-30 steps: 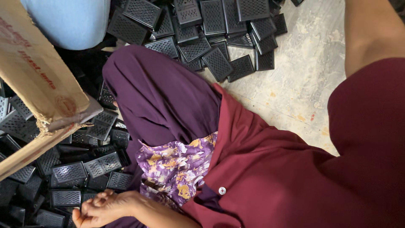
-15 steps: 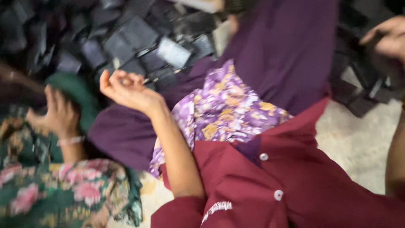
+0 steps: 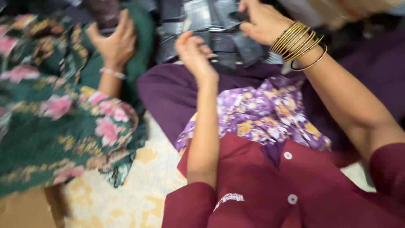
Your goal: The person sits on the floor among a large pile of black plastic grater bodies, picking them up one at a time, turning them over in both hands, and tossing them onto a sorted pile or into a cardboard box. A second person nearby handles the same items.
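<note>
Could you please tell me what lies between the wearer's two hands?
In the head view, blurred dark flat rectangular pieces fill the gap between the left hand and right hand.

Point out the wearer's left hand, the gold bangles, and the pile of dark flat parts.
left hand (image 3: 195, 57), head view, on the back of the hand.
gold bangles (image 3: 298, 45), head view, on the stacked bands at the right wrist.
dark flat parts (image 3: 223, 42), head view, on a panel mid-pile.
</note>
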`<move>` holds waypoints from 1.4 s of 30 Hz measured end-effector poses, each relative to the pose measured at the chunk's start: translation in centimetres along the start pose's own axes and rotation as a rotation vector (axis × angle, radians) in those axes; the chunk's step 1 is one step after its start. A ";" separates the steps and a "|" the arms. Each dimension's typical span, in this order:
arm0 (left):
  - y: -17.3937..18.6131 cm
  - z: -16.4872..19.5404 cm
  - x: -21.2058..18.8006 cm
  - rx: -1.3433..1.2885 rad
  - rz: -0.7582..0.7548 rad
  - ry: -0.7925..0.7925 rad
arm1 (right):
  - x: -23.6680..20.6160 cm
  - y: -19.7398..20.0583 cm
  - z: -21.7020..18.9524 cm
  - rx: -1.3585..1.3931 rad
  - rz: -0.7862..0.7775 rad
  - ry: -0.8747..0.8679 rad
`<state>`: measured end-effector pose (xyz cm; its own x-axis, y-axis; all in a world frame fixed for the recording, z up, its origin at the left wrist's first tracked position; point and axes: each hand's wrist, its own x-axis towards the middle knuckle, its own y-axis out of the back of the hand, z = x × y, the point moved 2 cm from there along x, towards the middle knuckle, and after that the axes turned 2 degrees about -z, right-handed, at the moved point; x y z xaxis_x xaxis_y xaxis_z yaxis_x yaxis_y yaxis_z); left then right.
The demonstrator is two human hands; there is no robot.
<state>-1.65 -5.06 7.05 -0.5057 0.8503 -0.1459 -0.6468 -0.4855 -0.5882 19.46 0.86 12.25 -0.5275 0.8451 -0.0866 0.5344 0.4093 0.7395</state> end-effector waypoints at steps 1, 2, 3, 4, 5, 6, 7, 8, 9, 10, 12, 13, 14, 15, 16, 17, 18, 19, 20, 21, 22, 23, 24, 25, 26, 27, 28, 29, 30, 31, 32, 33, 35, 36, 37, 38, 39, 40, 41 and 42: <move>0.2 -1.4 0.2 0.011 0.004 0.034 | 1.3 -0.8 -0.2 -0.097 0.097 0.088; 0.5 -3.0 0.5 0.020 0.006 0.072 | 2.2 -1.3 -0.2 -0.189 0.200 0.173; 1.0 -4.5 0.9 -0.017 -0.012 0.077 | 2.9 -2.1 0.2 -0.205 0.185 0.099; 1.4 -5.8 1.3 -0.055 -0.034 0.087 | 2.8 -2.9 0.7 -0.225 0.173 0.018; 1.8 -6.8 1.9 -0.051 -0.033 0.078 | 2.5 -3.5 1.4 -0.249 0.160 -0.069; 1.9 -7.2 2.2 -0.047 -0.033 0.074 | 2.3 -4.0 1.9 -0.319 0.140 -0.102; 1.8 -7.3 2.3 -0.045 -0.034 0.076 | 1.9 -4.5 2.5 -0.391 0.119 -0.140; 1.5 -7.1 2.4 -0.050 -0.031 0.079 | 1.7 -5.0 3.0 -0.465 0.098 -0.180; 1.0 -6.7 2.4 -0.055 -0.028 0.081 | 1.5 -5.3 3.4 -0.558 0.066 -0.209; 0.5 -6.3 2.3 -0.060 -0.027 0.083 | 1.4 -5.6 3.7 -0.653 0.035 -0.237; -0.7 -5.8 2.2 -0.082 -0.049 0.098 | 1.6 -5.7 4.1 -0.794 -0.015 -0.294; -0.9 -5.8 2.2 -0.091 -0.063 0.104 | 1.8 -5.8 4.3 -0.841 -0.034 -0.324; -1.1 -6.0 2.2 -0.080 -0.067 0.118 | 1.8 -5.6 4.5 -0.889 -0.052 -0.354; -1.1 -6.4 2.2 -0.070 -0.071 0.131 | 1.8 -5.5 4.8 -0.865 -0.094 -0.403; -1.0 -6.7 2.3 -0.060 -0.075 0.143 | 1.6 -5.3 5.1 -0.840 -0.136 -0.451; -0.5 -7.1 2.3 -0.058 -0.073 0.160 | 1.4 -5.3 5.5 -0.815 -0.177 -0.498; -0.4 -7.3 2.3 -0.058 -0.068 0.176 | 1.3 -5.0 5.6 -0.816 -0.133 -0.458; -0.1 -7.5 2.2 -0.058 -0.062 0.192 | 1.1 -4.9 5.9 -0.816 -0.088 -0.418; -0.1 -7.5 2.3 -0.060 -0.068 0.188 | 1.0 -4.6 6.0 -0.814 -0.043 -0.377; -0.1 -7.5 2.2 -0.062 -0.076 0.184 | 1.0 -4.7 6.1 -0.815 -0.032 -0.340; -0.2 -7.4 2.2 -0.064 -0.086 0.183 | 1.0 -4.6 6.0 -0.815 -0.020 -0.304; -0.4 -7.3 2.1 -0.040 -0.079 0.177 | 1.2 -4.7 5.7 -0.816 -0.005 -0.272; -0.6 -7.2 2.0 -0.016 -0.075 0.169 | 1.3 -4.9 5.3 -0.769 -0.002 -0.208; -0.8 -7.2 2.0 0.007 -0.071 0.162 | 1.5 -5.2 4.6 -0.721 0.000 -0.145; -0.9 -7.1 2.0 0.016 -0.068 0.128 | 1.6 -5.6 3.8 -0.672 0.001 -0.082; -1.0 -7.1 1.9 0.025 -0.064 0.093 | 1.7 -6.3 2.9 -0.656 -0.027 -0.001; -1.0 -7.1 1.9 0.034 -0.061 0.059 | 1.8 -7.2 1.8 -0.639 -0.055 0.079; -1.0 -7.2 1.8 0.070 -0.058 0.014 | 1.8 -7.9 0.9 -0.621 -0.082 0.159; -0.9 -7.2 1.7 0.108 -0.055 -0.033 | 1.8 -8.5 0.1 -0.644 -0.046 0.195; -0.9 -7.1 1.7 0.145 -0.054 -0.079 | 1.8 -9.3 -0.6 -0.666 -0.009 0.230; -0.8 -7.1 1.6 0.181 -0.051 -0.098 | 1.8 -9.8 -1.0 -0.689 0.028 0.266; -0.8 -7.0 1.4 0.217 -0.047 -0.118 | 1.9 -10.0 -1.1 -0.669 0.049 0.247; -0.8 -6.7 1.2 0.251 -0.035 -0.123 | 2.0 -10.3 -0.7 -0.631 0.087 0.211; -0.9 -6.5 1.1 0.252 -0.029 -0.107 | 2.1 -10.3 -0.2 -0.628 0.072 0.168; -0.9 -6.3 1.0 0.254 -0.024 -0.091 | 2.2 -10.1 0.3 -0.624 0.057 0.123; -1.0 -6.1 0.9 0.261 -0.022 -0.089 | 2.2 -10.0 0.8 -0.619 0.043 0.079; -1.0 -6.0 0.9 0.269 -0.021 -0.088 | 2.3 -10.0 1.2 -0.585 0.043 0.083; -1.0 -5.9 0.9 0.275 -0.021 -0.087 | 2.3 -9.8 1.5 -0.551 0.043 0.087; -1.0 -5.8 0.9 0.275 -0.019 -0.085 | 2.4 -9.6 1.8 -0.517 0.043 0.089; -0.9 -5.8 1.0 0.275 -0.016 -0.081 | 2.4 -9.5 2.0 -0.479 -0.007 0.056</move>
<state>1.77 -2.60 2.79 -0.5306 0.8449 -0.0677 -0.7802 -0.5180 -0.3507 14.45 -0.29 3.64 -0.5720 0.8176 -0.0659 0.1732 0.1989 0.9646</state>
